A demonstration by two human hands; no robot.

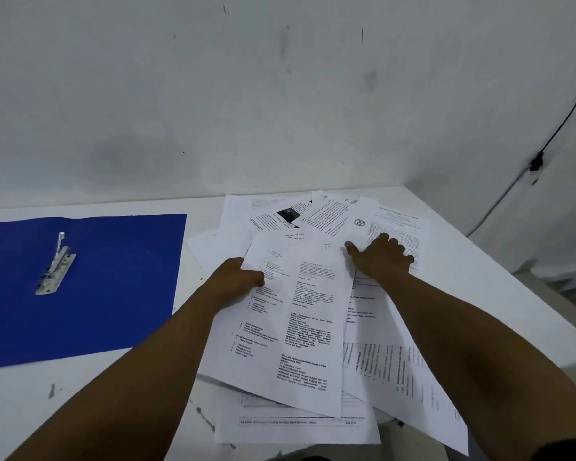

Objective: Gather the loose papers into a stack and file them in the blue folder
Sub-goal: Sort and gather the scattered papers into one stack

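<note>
White papers (pixel 300 314) printed with black text, a blue folder (pixel 113 287), white table (pixel 80 410).

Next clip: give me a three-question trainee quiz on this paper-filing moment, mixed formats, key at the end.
1. True or false: the blue folder lies open with its metal clip showing.
2. Which hand pinches the edge of the top sheet? A. left hand B. right hand
3. Fill in: the loose papers lie to the ___ of the folder.

Key: 1 true; 2 A; 3 right
</note>
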